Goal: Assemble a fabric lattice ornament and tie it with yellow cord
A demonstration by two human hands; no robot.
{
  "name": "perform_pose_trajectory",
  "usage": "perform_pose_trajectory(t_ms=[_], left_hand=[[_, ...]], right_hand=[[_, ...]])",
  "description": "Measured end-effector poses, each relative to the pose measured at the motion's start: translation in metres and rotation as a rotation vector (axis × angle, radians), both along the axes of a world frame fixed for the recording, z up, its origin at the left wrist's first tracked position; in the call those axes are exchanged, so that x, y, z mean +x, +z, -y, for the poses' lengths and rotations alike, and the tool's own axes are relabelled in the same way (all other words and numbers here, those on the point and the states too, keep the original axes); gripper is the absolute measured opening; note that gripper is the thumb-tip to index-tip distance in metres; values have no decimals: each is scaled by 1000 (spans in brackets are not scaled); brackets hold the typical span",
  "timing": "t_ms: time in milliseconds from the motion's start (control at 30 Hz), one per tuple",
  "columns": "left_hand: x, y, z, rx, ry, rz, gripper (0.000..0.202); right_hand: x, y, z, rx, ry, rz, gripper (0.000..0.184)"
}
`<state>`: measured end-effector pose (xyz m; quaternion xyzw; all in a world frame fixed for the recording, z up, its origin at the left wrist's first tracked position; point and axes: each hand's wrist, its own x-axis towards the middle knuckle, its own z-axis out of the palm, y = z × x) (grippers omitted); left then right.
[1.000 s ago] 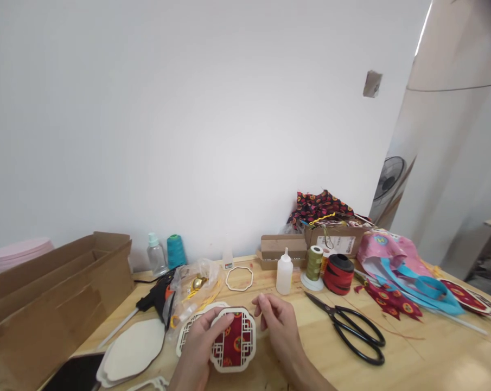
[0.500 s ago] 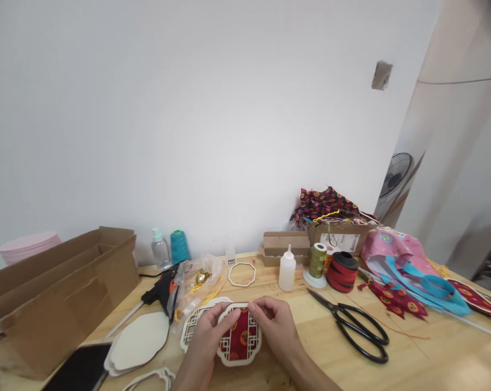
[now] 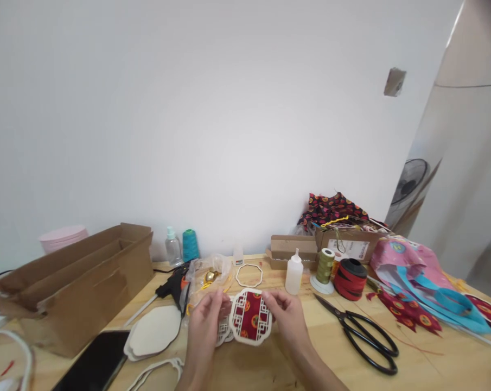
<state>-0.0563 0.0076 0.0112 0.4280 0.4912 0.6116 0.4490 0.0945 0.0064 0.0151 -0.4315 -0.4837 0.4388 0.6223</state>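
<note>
A cream lattice panel (image 3: 237,314) with wavy edges has red patterned fabric (image 3: 252,317) behind its middle. My right hand (image 3: 288,315) pinches its upper right edge, tilting it above the table. Close by its left edge is my left hand (image 3: 206,317), thumb raised and fingers loosely curled; whether the fingertips touch the edge I cannot tell. A second lattice panel (image 3: 223,330) shows partly, behind the left hand and the first panel.
Black scissors (image 3: 367,336), a white squeeze bottle (image 3: 294,274) and thread spools (image 3: 350,279) are to the right. Leftward are cream blank plates (image 3: 153,332), a black phone (image 3: 96,363), a glue gun (image 3: 172,288) and a cardboard box (image 3: 94,296). A thin frame (image 3: 249,276) lies ahead.
The fabric-backed panel has risen and tilted in my right hand. My left thumb has come off its front face, and the left hand has shifted to its side. The camera view has turned slightly left.
</note>
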Motion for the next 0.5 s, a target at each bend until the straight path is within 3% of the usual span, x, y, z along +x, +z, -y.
perform_pose_trajectory(t_ms=[167, 267, 400, 500], left_hand=[[12, 2, 15, 85, -90, -235, 38], [24, 9, 26, 131, -220, -390, 31], [26, 24, 46, 166, -351, -562, 11], [3, 23, 65, 120, -293, -750, 26]], right_hand=[[7, 58, -12, 125, -86, 6, 28], [2, 79, -17, 264, -177, 84, 25], [-11, 72, -13, 479, -215, 217, 16], [-18, 54, -6, 591, -273, 281, 12]])
